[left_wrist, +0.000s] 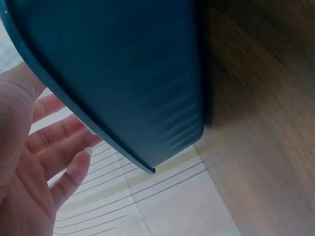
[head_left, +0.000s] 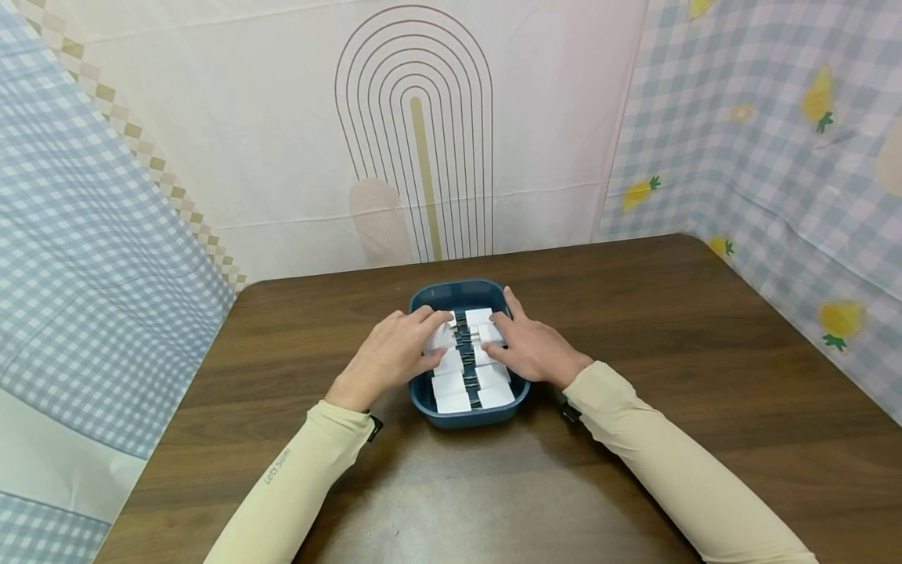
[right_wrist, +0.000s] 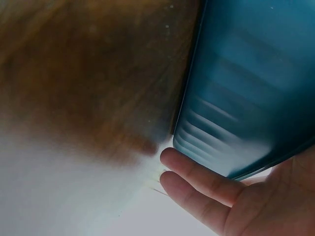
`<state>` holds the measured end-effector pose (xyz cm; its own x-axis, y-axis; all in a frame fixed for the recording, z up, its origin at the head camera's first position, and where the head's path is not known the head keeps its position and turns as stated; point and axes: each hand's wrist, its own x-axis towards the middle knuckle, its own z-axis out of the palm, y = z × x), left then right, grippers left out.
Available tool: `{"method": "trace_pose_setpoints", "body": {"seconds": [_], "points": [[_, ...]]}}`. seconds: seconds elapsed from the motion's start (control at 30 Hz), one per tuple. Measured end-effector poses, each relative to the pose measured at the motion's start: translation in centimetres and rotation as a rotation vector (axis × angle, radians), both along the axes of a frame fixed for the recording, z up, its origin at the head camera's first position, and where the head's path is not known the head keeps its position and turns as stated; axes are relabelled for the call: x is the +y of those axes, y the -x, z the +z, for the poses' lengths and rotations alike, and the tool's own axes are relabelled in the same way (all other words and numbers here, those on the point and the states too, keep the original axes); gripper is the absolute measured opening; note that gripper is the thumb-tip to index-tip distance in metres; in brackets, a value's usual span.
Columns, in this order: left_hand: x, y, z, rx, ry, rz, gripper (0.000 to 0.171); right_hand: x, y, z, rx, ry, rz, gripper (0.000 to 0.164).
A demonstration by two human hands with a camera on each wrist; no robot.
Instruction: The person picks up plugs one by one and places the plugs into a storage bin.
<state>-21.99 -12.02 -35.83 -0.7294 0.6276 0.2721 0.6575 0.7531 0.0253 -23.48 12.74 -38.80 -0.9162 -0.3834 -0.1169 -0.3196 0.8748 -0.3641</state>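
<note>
A dark blue plastic basket (head_left: 468,421) on the table holds two rows of white charger plugs (head_left: 452,388), their metal prongs facing a middle gap. Over the left row, my left hand (head_left: 395,348) pinches a white charger plug (head_left: 440,338) between thumb and fingers. On the other side, my right hand (head_left: 541,349) pinches another charger plug (head_left: 491,334) with thumb and index finger. Other right-hand fingers (right_wrist: 197,177) extend outside the basket wall, as the right wrist view shows. From the left wrist, the basket's side (left_wrist: 123,83) hides the plugs.
The brown wooden table (head_left: 296,329) extends around the basket. Behind it hangs a pale cloth (head_left: 282,157) with an arch pattern. Checked cloths flank the table on the left (head_left: 106,196) and right (head_left: 761,180).
</note>
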Motion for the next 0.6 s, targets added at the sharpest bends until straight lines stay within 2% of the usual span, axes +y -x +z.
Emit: {"method": "trace_pose_setpoints", "body": {"seconds": [0.6], "points": [[-0.29, 0.16, -0.48, -0.061, 0.086, 0.067, 0.053, 0.03, -0.06, -0.09, 0.005, 0.005, 0.001, 0.069]]}}
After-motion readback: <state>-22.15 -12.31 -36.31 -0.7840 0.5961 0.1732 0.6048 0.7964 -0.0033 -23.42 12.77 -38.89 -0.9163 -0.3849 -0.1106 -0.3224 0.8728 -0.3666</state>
